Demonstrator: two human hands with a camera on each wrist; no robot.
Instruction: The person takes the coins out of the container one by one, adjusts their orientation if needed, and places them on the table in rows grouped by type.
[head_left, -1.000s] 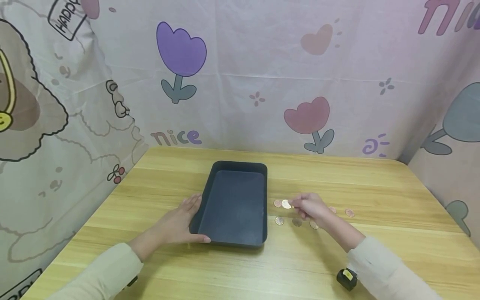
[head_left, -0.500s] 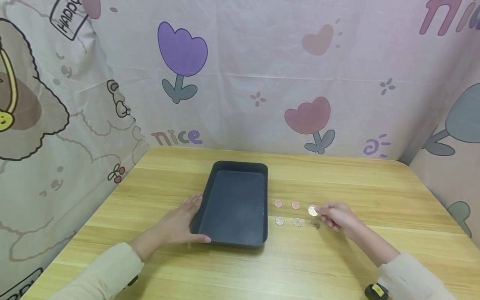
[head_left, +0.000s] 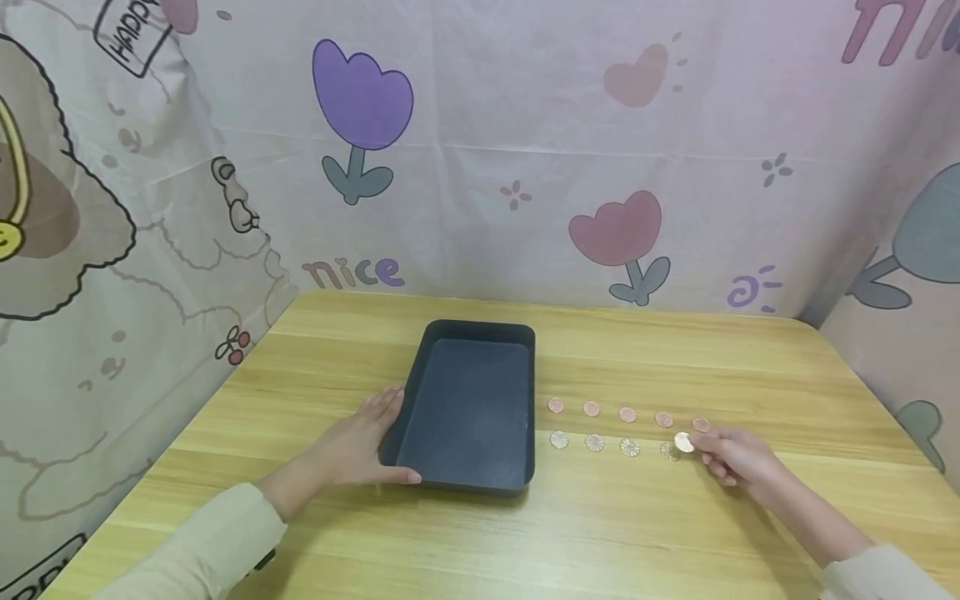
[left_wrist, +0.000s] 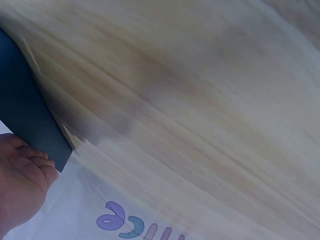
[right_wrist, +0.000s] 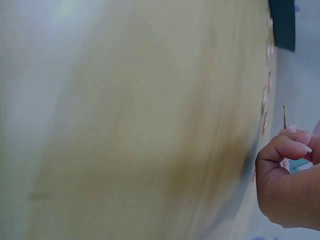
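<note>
A dark rectangular baking tray [head_left: 472, 408] lies on the wooden table, its inside bare. My left hand [head_left: 356, 446] is spread against its near left corner, fingers along the left wall and thumb at the near wall; the left wrist view has its fingertips on the dark wall [left_wrist: 30, 110]. Between thumb and fingertips my right hand [head_left: 738, 457] pinches a shiny coin [head_left: 682, 442], seen edge-on in the right wrist view [right_wrist: 284, 116]. That coin hangs over the right end of the near row, partly overlapping a coin [head_left: 667, 452] on the table.
To the right of the tray, several coins form two rows: reddish ones [head_left: 591, 409] in the far row, paler ones [head_left: 594, 443] in the near row. A printed cloth [head_left: 480, 167] hangs behind the table [head_left: 465, 550] and along its sides.
My right hand has moved rightward along the rows with a coin in its fingers. More coins now show on the table where it passed. The left hand and the tray have stayed in place.
</note>
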